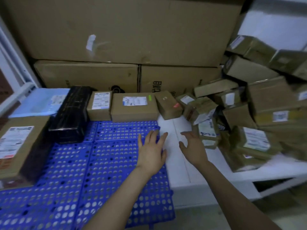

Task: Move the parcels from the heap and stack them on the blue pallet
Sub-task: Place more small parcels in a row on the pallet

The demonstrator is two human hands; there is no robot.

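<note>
The blue perforated pallet (86,171) fills the lower left. Along its far and left edges stand parcels: a large labelled brown box (20,146), a long black parcel (71,113), a pale blue flat bag (41,102), a small brown box (100,105) and a wider brown box (134,107). A tilted brown box (169,105) leans just off the pallet's far right corner. The heap (249,117) of taped brown parcels piles up on the right. My left hand (152,151) hovers empty with spread fingers over the pallet's right edge. My right hand (192,146) is empty too, over the white surface, fingers toward the heap.
Big cardboard cartons (116,39) stack as a wall behind the pallet. The heap rests on a low white platform (182,163) whose front edge drops to the floor at lower right. A white frame (10,63) runs along the left.
</note>
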